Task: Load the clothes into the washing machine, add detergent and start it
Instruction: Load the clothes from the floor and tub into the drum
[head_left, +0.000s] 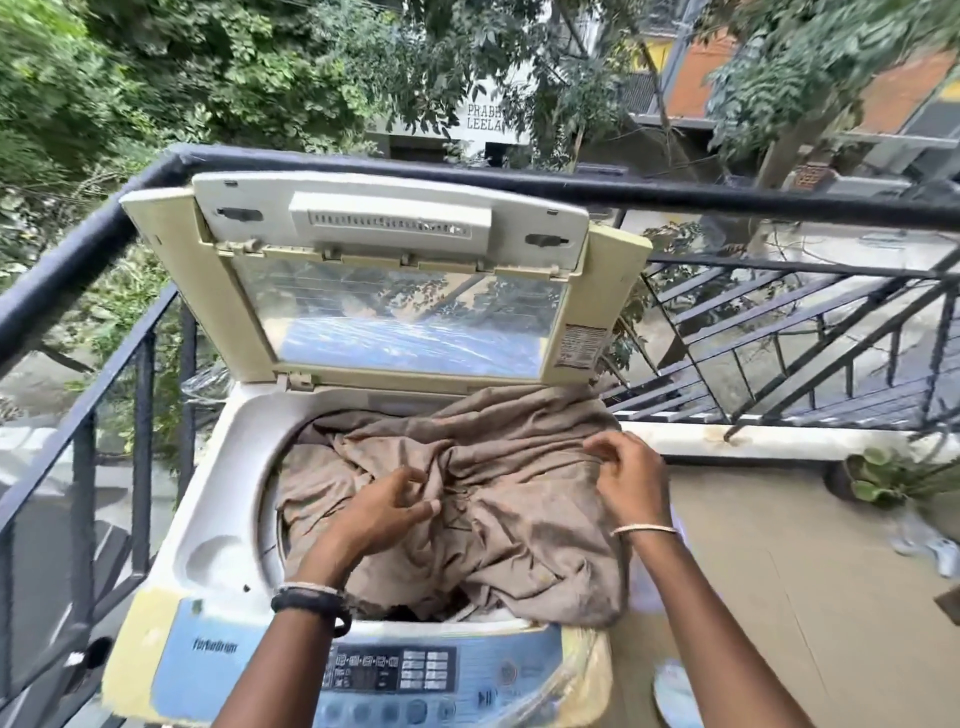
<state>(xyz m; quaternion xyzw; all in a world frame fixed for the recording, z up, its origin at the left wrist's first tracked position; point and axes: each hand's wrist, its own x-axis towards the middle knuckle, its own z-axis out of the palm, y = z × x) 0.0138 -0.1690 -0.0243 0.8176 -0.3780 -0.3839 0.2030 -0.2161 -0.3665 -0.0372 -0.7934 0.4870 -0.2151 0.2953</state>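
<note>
Some brown cloth overhangs the washing machine rim. The left hand rests loosely curled and the right hand pinches it, so it is best tucked inward.

The washer is a top-loader, white round the opening, yellowed at its edges, with a blue strip along the near side; its lid stands raised at the back, a cream frame round a clear window; the tub mouth is open. A large tan cloth, crumpled and creased, fills the mouth; its left part sinks into the tub, its right part drapes over the rim and the near right corner. The panel, with a dark display and round buttons, lies uncovered.
</note>
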